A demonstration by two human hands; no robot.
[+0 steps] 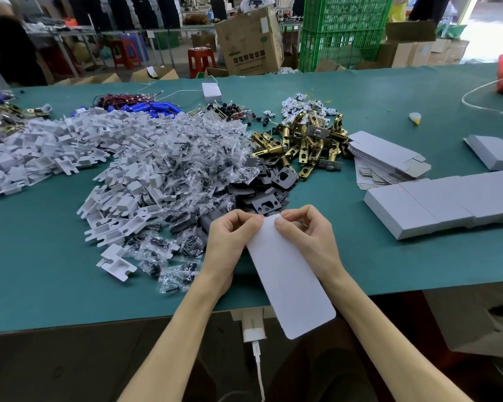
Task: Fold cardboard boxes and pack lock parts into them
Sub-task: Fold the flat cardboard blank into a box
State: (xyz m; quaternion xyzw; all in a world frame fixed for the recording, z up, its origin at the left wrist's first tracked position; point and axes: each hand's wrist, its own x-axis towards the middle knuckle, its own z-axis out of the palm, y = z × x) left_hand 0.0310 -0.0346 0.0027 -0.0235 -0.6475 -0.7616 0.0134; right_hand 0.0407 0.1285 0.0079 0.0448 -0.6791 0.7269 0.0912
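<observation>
1. Teal-green cloth is spread over the counter (360, 91); green crates (343, 30) and a brown carton (250, 42) are seen in the workshop behind.
2. White plastic inserts (70, 146) and bagged screws (198, 146) are heaped across its left and middle.
3. Folded boxes (436, 204) are lined up at right, with flat blanks (386, 158) stacked behind.
4. Brass latches (302, 140) and dark plates (273, 181) are piled beyond the hands.
5. One white box blank (291, 280) is held tilted over the counter's near edge.
6. Its far end is pinched by the left grip (230, 236) and the right grip (308, 233), both closed on it.

1 head camera looks forward-down, close over table (360, 97).
</observation>
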